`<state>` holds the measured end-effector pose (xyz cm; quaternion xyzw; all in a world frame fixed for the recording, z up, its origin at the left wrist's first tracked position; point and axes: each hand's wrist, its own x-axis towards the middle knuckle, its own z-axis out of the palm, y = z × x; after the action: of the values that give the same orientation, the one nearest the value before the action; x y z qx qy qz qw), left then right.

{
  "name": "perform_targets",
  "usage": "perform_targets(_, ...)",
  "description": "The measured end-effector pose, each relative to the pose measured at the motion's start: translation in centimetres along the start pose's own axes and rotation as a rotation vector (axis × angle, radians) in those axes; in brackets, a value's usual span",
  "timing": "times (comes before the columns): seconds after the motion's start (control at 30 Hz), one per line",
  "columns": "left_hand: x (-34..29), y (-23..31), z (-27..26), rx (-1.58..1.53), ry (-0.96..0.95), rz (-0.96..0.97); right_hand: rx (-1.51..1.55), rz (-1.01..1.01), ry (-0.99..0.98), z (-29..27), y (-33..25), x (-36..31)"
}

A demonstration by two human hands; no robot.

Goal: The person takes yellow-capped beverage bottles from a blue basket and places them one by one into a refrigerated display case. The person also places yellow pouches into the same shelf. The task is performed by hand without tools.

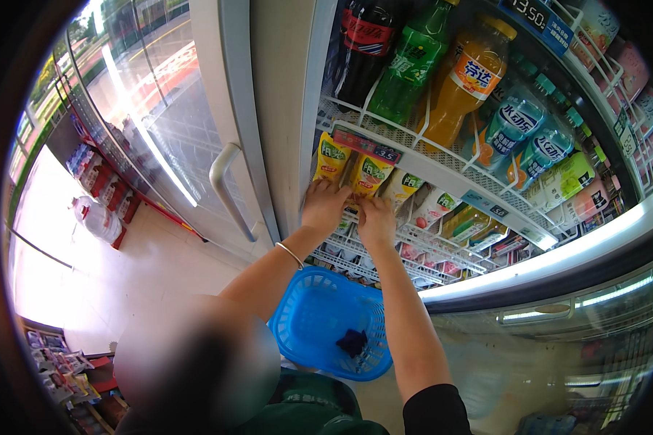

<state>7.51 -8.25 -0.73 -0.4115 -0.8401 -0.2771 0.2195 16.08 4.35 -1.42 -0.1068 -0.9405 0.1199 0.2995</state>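
Both my hands reach into a shelf of a drinks cooler, side by side. My left hand (326, 206), with a pale bangle on its wrist, has its fingers curled at the lower end of the yellow drink packs. Close beside it, my right hand (376, 222) is bent at the base of the middle yellow drink pack (371, 174). Another yellow drink pack (331, 156) stands to its left and a paler yellow one (402, 190) to its right. The fingertips are partly hidden, so the exact grip is hard to see.
A blue plastic basket (305, 286) with a small dark item (352, 342) sits below my arms. The glass door (156, 94) with its handle (225, 185) stands at the left. Large bottles (421, 69) fill the wire shelf above. Packed water bottles (98, 221) are on the floor.
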Motion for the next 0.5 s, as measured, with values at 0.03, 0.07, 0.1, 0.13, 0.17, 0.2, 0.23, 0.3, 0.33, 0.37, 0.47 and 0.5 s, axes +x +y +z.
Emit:
perform_targets(0.03,0.0,0.0,0.0,-0.002,0.011,0.008,-0.010,-0.007,-0.008,-0.1,-0.1,0.0)
perform_targets(0.07,-0.1,-0.1,0.0,0.003,-0.007,0.002,-0.006,0.002,-0.013,-0.1,-0.2,-0.1)
perform_targets(0.1,-0.1,-0.1,0.0,0.007,-0.025,-0.003,-0.002,0.011,-0.017,-0.1,-0.4,-0.3)
perform_targets(0.13,-0.1,-0.1,0.0,0.012,-0.043,-0.007,0.002,0.021,-0.022,-0.1,-0.5,-0.3)
perform_targets(0.17,-0.1,-0.2,0.2,0.016,-0.009,0.006,-0.011,0.013,-0.024,-0.1,-0.5,-0.3)
perform_targets(0.2,-0.1,-0.2,0.4,0.019,0.024,0.022,-0.025,0.007,-0.024,0.0,-0.4,-0.3)
perform_targets(0.23,0.0,-0.2,0.6,0.022,0.057,0.038,-0.040,0.001,-0.025,0.1,-0.3,-0.3)
perform_targets(0.3,0.0,-0.3,0.8,0.023,0.016,0.037,0.004,-0.004,0.073,0.4,-0.1,-0.4)
perform_targets(0.33,0.0,-0.3,0.8,0.025,-0.006,0.036,0.026,-0.007,0.121,0.5,0.0,-0.3)
perform_targets(0.37,0.0,-0.3,0.7,0.012,-0.015,0.036,-0.001,0.010,0.112,0.5,0.1,-0.4)
perform_targets(0.47,-0.8,-0.6,0.3,-0.005,-0.030,0.022,-0.054,0.038,0.080,-0.3,-1.2,-0.2)
perform_targets(0.5,-0.8,-0.5,0.3,-0.009,-0.017,0.026,-0.068,0.040,0.078,-0.4,-1.2,0.0)
